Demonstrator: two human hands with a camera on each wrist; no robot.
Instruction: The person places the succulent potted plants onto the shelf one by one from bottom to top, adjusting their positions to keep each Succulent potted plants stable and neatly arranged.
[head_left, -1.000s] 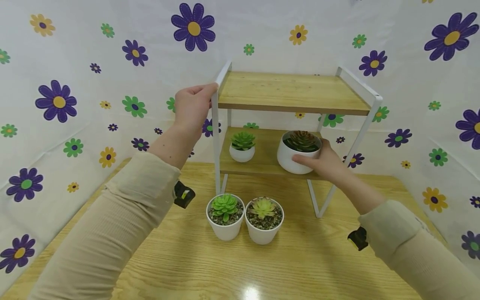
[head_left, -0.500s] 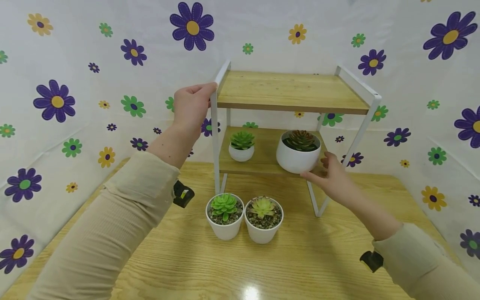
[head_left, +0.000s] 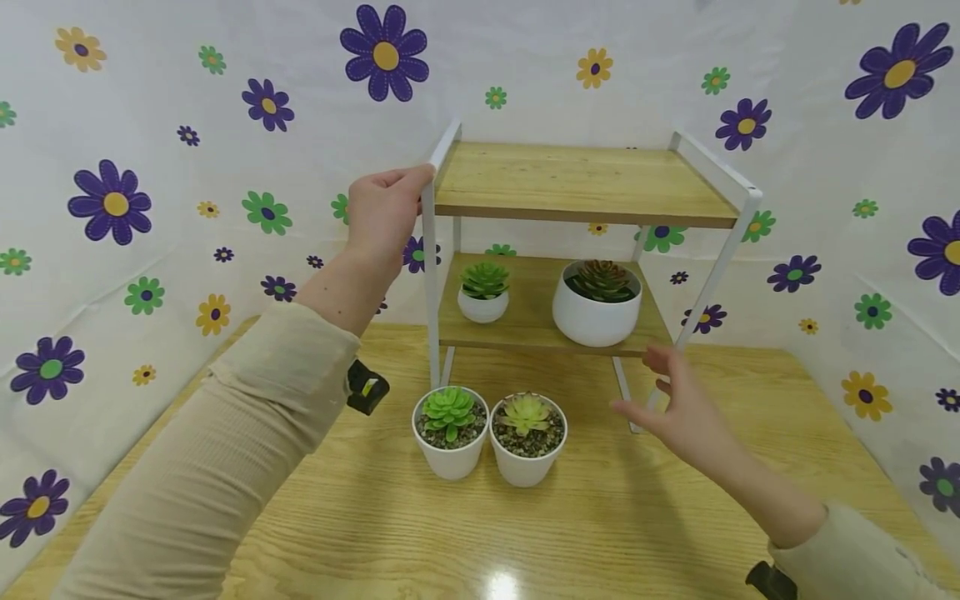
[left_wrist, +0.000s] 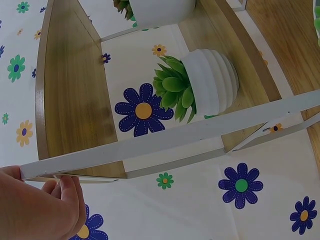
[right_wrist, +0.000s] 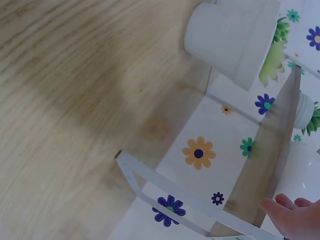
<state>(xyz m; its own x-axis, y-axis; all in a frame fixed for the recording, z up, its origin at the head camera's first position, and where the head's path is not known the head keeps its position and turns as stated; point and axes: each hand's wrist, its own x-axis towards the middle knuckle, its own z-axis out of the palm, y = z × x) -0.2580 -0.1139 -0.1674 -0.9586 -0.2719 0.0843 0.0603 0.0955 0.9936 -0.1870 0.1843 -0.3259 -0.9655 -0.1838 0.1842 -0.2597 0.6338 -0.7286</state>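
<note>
My left hand [head_left: 386,212] pinches the upper left corner of the white metal frame of a two-tier wooden shelf [head_left: 570,179]; the left wrist view shows the thumb and curled fingers on either side of that bar. My right hand [head_left: 693,417] holds nothing, its fingers apart and loosely bent, in front of the shelf's right leg. A large round white pot with a dark reddish-green succulent [head_left: 597,312] stands upright on the lower tier's right side. To its left on the same tier sits a small ribbed white pot with a green succulent [left_wrist: 212,82].
Two tapered white pots stand side by side on the wooden table [head_left: 375,533] before the shelf: one with a bright green succulent [head_left: 450,442], the other with a yellowish succulent [head_left: 527,446]. A flower-patterned cloth [head_left: 225,150] surrounds the back and sides.
My right hand has let go of the large round pot and drawn back, down and to the right. The pot stays on the lower tier. My left hand keeps its hold.
</note>
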